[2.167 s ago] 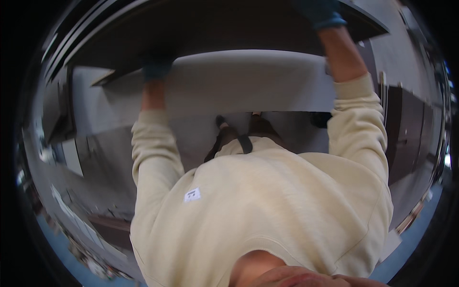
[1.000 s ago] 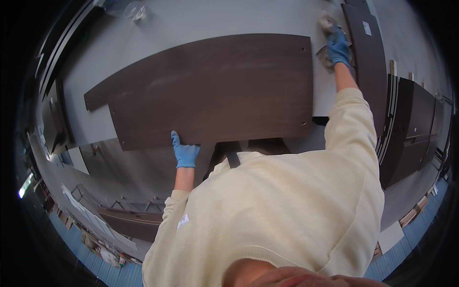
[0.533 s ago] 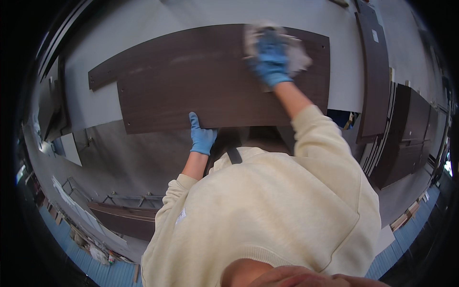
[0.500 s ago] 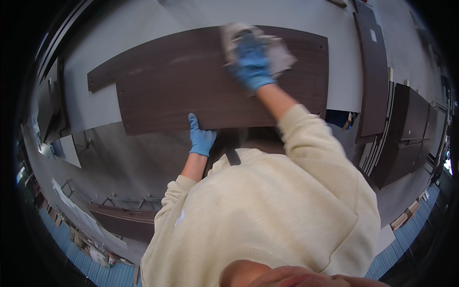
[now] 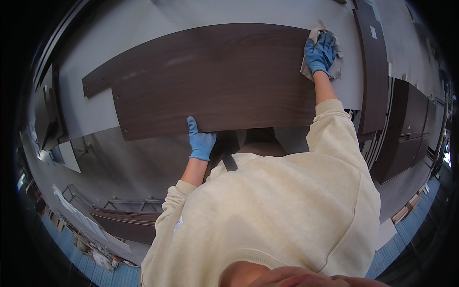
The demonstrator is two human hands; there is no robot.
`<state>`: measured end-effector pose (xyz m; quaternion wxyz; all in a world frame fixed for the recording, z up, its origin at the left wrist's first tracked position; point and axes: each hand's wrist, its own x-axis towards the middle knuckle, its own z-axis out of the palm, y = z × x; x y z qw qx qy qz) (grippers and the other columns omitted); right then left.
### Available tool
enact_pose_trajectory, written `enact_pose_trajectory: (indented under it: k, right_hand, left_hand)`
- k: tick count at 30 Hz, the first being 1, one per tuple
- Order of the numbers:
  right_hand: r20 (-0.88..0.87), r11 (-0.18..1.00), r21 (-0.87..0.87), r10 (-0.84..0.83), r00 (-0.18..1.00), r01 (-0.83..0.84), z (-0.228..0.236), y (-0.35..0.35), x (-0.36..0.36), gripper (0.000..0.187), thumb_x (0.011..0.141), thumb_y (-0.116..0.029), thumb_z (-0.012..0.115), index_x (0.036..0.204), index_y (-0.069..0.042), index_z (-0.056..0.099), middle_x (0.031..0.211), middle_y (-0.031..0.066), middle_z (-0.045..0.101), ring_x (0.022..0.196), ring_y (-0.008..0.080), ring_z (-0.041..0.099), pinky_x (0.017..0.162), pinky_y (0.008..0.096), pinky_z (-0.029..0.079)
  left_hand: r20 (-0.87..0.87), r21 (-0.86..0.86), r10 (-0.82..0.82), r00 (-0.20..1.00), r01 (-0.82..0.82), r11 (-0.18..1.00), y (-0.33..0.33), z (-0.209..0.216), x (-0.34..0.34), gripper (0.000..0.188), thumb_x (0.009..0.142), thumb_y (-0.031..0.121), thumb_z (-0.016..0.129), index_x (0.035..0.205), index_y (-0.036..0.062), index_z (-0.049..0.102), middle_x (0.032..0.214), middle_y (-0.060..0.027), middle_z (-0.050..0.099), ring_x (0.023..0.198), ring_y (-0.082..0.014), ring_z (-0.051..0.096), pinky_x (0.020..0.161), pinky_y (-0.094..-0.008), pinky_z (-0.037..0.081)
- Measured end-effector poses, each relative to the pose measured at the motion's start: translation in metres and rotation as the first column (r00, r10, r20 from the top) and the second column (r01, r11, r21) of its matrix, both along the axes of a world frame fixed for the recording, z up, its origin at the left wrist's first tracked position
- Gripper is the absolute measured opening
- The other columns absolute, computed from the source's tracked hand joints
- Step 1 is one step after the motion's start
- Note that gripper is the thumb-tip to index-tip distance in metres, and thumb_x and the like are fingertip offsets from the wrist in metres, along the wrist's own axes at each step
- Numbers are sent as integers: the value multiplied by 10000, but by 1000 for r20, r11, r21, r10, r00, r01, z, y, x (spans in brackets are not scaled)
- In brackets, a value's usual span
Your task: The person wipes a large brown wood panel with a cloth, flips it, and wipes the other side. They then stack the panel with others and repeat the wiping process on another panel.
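A dark brown wood-grain panel (image 5: 210,79) with a notched left end lies flat on a pale grey work surface (image 5: 91,112). My left hand (image 5: 201,141), in a blue glove, grips its near edge with the thumb on top; the fingers beneath are hidden. At the panel's far right end, my blue-gloved right hand (image 5: 320,51) presses down on a crumpled beige rag (image 5: 336,69). The rag spreads around the hand and hangs over the right edge of the panel.
Another dark panel (image 5: 372,71) with a white label stands on the right. Beyond it is a stack of dark boards (image 5: 401,131). More brown boards (image 5: 126,222) rest on a metal frame at lower left, and dark panels (image 5: 51,112) lean at the far left.
My right hand has swept the rag rightwards from the panel's far middle to its right end. My left hand stays at the near edge.
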<state>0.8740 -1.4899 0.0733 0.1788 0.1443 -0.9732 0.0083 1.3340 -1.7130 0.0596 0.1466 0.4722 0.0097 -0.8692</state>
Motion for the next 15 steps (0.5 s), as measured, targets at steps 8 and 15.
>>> enact_pose_trajectory:
  k: [8, 15]
  right_hand:
    - [288, 829, -153, 558, 778, -538, -27, -240, 151, 702, 949, -483, 596, 1507, -62, 525, 1624, 216, 427, 1545, 394, 344, 1278, 564, 221]
    - [88, 882, -126, 466, 880, -454, 2, -86, 28, 633, 954, -483, 596, 1433, -70, 559, 1532, 180, 524, 1406, 348, 517, 1180, 451, 398]
  left_hand:
    - [42, -17, -62, 997, 62, 998, 0, 14, -3, 844, 881, 636, 745, 1527, 153, 496, 1589, -73, 476, 1445, -321, 422, 1255, -487, 314]
    - [50, 29, -36, 998, 35, 999, -1, 13, -5, 833, 896, 638, 726, 1528, 150, 490, 1584, -84, 475, 1440, -330, 419, 1247, -495, 319]
